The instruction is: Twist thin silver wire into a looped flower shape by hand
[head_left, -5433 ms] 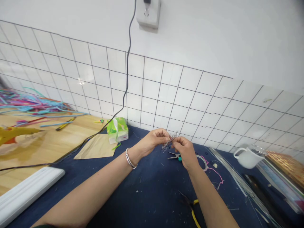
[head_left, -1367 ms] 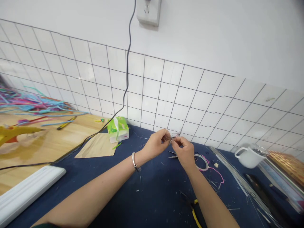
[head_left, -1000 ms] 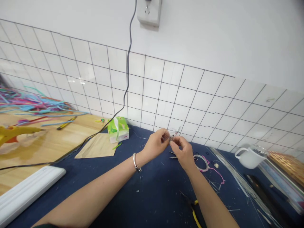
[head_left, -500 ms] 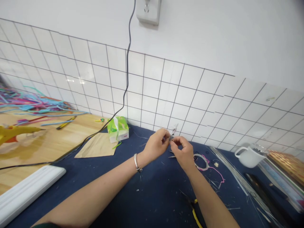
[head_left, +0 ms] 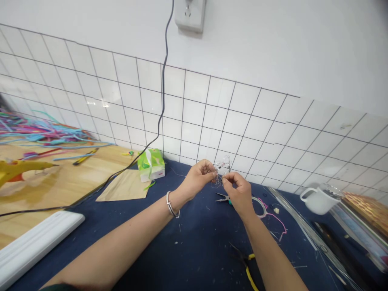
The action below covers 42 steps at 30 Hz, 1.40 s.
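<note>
A small bent wire piece, thin and silvery with loops, is held up between my two hands near the tiled wall. My left hand pinches its left side between thumb and fingers. On the other side, the fingertips of my right hand close on a part of the wire. Pliers with open jaws lie on the blue mat just below, their handles partly behind my right hand. Yellow-handled pliers rest by my right forearm. A ring of white and pink lies beside my right wrist.
Long straight wires run along the right, near a white mug and stacked books. To the left are a green tissue pack, a brown paper sheet, a yellow glue gun, pipe cleaners and a black cable.
My hands have moved slightly apart, the right one going rightward. More of the wire piece shows between them, and the pliers behind are less covered.
</note>
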Each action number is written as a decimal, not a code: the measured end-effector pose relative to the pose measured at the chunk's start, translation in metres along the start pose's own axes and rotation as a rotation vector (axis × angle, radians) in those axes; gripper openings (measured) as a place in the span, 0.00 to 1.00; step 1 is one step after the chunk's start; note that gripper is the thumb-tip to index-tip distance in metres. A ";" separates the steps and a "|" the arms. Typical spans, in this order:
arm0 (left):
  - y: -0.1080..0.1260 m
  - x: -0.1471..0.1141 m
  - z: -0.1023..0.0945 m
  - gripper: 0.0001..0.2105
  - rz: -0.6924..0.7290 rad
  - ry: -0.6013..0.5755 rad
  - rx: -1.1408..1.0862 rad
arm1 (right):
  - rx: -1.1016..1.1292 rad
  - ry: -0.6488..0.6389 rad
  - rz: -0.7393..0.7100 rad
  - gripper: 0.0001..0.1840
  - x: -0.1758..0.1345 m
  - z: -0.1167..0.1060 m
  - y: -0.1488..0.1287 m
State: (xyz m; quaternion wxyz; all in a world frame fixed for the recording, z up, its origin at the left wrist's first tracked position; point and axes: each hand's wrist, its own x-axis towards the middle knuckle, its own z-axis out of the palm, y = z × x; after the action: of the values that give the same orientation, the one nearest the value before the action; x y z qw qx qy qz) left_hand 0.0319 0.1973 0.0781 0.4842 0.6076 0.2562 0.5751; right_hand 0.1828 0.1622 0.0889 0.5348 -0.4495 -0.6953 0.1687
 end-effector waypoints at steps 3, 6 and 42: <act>-0.002 0.001 -0.001 0.04 0.009 0.006 0.025 | -0.042 -0.014 -0.063 0.04 -0.001 -0.002 -0.004; -0.003 0.001 -0.001 0.05 0.021 0.027 0.050 | -0.074 -0.019 -0.101 0.04 0.000 -0.003 -0.006; 0.029 0.002 -0.025 0.05 0.124 -0.079 0.016 | -0.567 -0.228 -0.641 0.10 0.005 -0.009 -0.016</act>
State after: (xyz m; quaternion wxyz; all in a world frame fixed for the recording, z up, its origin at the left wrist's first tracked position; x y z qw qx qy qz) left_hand 0.0016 0.1947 0.1011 0.4524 0.6484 0.2036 0.5775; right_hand 0.1837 0.1553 0.1065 0.3357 -0.3187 -0.8729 -0.1545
